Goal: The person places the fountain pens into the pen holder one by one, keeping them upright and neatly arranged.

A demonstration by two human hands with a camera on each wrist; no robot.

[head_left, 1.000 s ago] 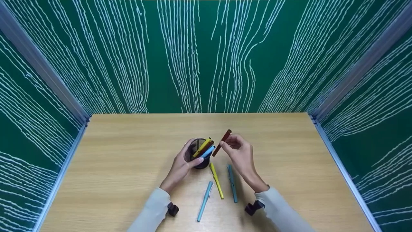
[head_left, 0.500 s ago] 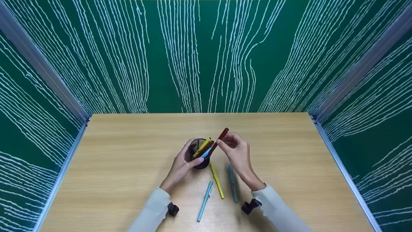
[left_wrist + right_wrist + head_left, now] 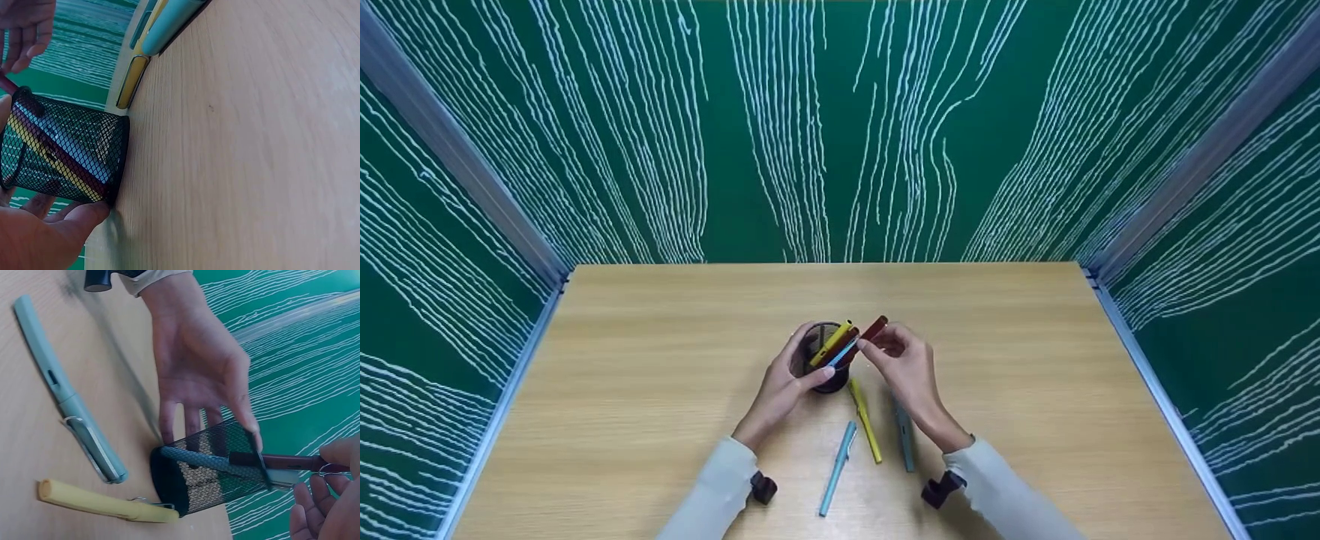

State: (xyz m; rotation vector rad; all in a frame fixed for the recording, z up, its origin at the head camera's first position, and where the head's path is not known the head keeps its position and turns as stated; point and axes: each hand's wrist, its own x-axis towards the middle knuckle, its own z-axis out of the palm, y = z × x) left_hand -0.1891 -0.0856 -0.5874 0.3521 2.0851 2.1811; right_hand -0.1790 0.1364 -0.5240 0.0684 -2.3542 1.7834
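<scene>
My left hand [image 3: 778,386] curls round a black mesh pen cup [image 3: 826,381], thumb near its rim. Inside it lean a yellow pen [image 3: 832,345], a dark red pen and a light blue pen [image 3: 844,353]. Between thumb and fingers, my right hand [image 3: 911,367] pinches a second dark red pen [image 3: 875,327]. In the right wrist view, this dark red pen [image 3: 281,461] has its lower end inside the mesh cup [image 3: 211,467], its upper end at my fingers. The left wrist view shows the cup [image 3: 67,149] standing on the wooden table.
On the table [image 3: 660,337] in front of the cup lie a yellow pen [image 3: 867,427], a light blue pen [image 3: 838,469] and a teal pen [image 3: 905,442], the last partly under my right wrist. Green walls with white lines [image 3: 780,135] surround the table.
My right hand has moved left and slightly down, bringing the dark red pen from beside the cup to partly inside it. The left hand and cup have stayed put.
</scene>
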